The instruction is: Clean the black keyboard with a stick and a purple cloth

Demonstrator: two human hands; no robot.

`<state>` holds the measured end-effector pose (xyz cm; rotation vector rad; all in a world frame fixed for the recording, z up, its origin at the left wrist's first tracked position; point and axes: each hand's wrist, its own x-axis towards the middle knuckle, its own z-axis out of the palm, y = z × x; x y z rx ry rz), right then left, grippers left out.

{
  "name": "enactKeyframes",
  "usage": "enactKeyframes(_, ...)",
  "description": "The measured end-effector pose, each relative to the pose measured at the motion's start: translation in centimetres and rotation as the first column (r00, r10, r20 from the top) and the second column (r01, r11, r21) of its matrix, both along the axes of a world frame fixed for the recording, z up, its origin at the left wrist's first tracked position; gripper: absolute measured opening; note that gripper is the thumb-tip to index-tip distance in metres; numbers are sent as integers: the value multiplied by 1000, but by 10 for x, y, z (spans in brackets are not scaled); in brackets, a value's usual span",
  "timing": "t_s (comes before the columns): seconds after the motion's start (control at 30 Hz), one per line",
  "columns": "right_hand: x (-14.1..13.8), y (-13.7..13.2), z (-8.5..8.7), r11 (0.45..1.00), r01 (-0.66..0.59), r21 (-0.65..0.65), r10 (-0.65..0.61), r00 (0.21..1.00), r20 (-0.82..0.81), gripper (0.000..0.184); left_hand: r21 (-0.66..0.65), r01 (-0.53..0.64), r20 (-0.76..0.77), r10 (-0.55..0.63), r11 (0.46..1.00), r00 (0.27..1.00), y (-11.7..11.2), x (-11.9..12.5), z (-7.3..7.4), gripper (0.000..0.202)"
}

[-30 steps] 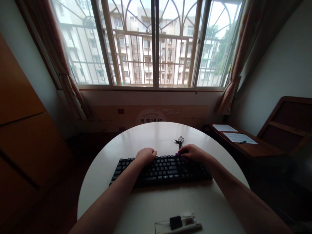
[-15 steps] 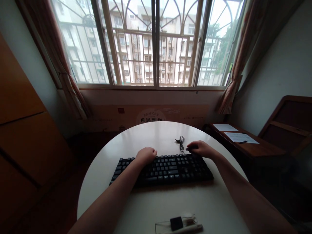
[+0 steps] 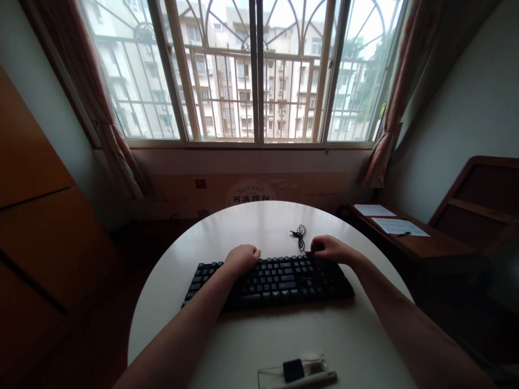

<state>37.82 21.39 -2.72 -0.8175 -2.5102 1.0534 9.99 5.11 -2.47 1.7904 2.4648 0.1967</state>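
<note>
A black computer keyboard (image 3: 284,281) lies across the white round table in front of me. My left hand (image 3: 243,258) is closed at the keyboard's far edge, left of its middle, with the fingers curled down over that edge. At the far right corner, my right hand (image 3: 330,249) is bent with thumb and fingers pinched around a small dark thing (image 3: 310,253), too dim to name, low against the keyboard's back edge. Just beyond lies the keyboard's bundled black cable (image 3: 299,235).
Near the front of the white table (image 3: 259,335) are a small black square piece (image 3: 293,370) and a pale stick-shaped item (image 3: 310,380). To the right stands a wooden desk (image 3: 441,246) with paper sheets (image 3: 399,227) and a pen. A barred window is ahead.
My right hand has shifted slightly, bringing the small dark thing a little left and down along the keyboard's back edge. The left hand holds its place.
</note>
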Motion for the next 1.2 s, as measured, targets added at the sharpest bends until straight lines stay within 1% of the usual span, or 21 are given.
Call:
enactKeyframes(0.07,-1,2,-2,996,20,88,-24,999,43,25,1,0,0,0,1000,1000,0,0,0,41)
enactKeyframes(0.13,1,6,-3,991,32,129,-41,997,71,26,0,0,0,0,1000,1000,0,0,0,41)
enactKeyframes(0.2,6,13,-4,996,34,84,-43,993,107,28,-1,0,-1,0,1000,1000,0,0,0,41)
enactKeyframes(0.33,21,28,-8,995,59,-85,-43,984,172,37,-4,0,-1,0,1000,1000,-1,-1,-1,42)
enactKeyframes(0.43,30,37,-10,983,97,-153,-63,975,212,44,-1,1,-2,-1,1000,1000,-1,-1,-1,42)
enactKeyframes(0.53,33,40,-10,970,102,-219,-54,975,217,51,0,-4,-4,4,1000,1000,-1,-1,-1,41)
enactKeyframes(0.6,30,38,-9,973,103,-207,-58,975,215,57,-1,-8,-6,8,1000,1000,-1,0,-1,41)
enactKeyframes(0.67,23,33,-9,984,106,-146,-74,975,210,62,-1,-9,-6,9,1000,1000,0,1,0,42)
enactKeyframes(0.77,9,24,-11,995,83,-52,-71,978,195,63,-4,-10,-4,10,1000,1000,0,2,1,42)
enactKeyframes(0.87,-1,18,-12,996,84,-12,-79,974,213,64,-7,-13,-3,13,1000,1000,1,2,0,42)
enactKeyframes(1.0,3,22,-14,991,101,-84,-78,966,245,67,-7,-12,-1,12,1000,1000,1,1,0,43)
enactKeyframes(1.13,22,37,-15,982,127,-138,-88,961,264,67,-4,-6,4,6,1000,1000,0,1,0,43)
enactKeyframes(1.2,33,44,-15,970,152,-189,-95,955,282,66,1,-4,5,4,1000,1000,0,1,0,43)
